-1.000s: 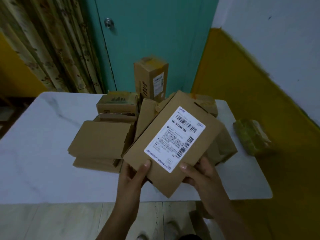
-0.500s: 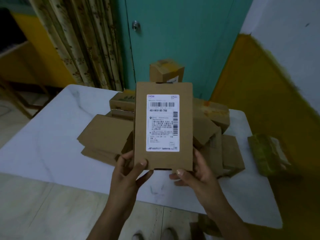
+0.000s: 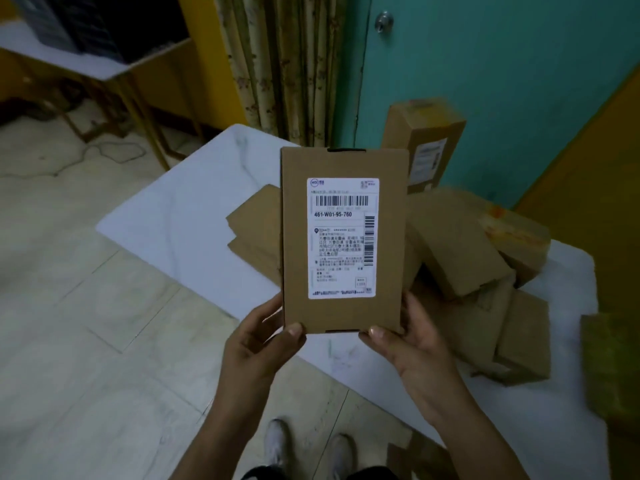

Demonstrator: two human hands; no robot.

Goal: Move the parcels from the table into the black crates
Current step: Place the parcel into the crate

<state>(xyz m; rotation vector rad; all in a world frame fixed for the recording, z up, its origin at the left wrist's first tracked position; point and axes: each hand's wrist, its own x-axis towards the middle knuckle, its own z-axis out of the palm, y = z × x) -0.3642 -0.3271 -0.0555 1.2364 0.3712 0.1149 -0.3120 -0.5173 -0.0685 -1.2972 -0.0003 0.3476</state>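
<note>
I hold a flat brown cardboard parcel [image 3: 294, 237] upright in front of me, its white shipping label facing me. My left hand [image 3: 263, 336] grips its lower left corner and my right hand [image 3: 410, 339] grips its lower right corner, thumbs on the front face. Behind it, several more brown parcels [image 3: 457, 247] lie piled on the white table [image 3: 194, 216]. A tall box [image 3: 424, 143] stands at the table's far edge. A black crate [image 3: 93, 26] shows at the top left on another white table.
A greenish wrapped parcel [image 3: 613, 368] lies at the table's right edge. A teal door [image 3: 485, 64] and patterned curtain [image 3: 280, 64] stand behind the table. Pale tiled floor [image 3: 86, 306] spreads to the left. My shoes [image 3: 304, 448] show below.
The parcel went from tilted to upright and rose in front of me. My view swung left, bringing the floor and the black crate at the top left into sight.
</note>
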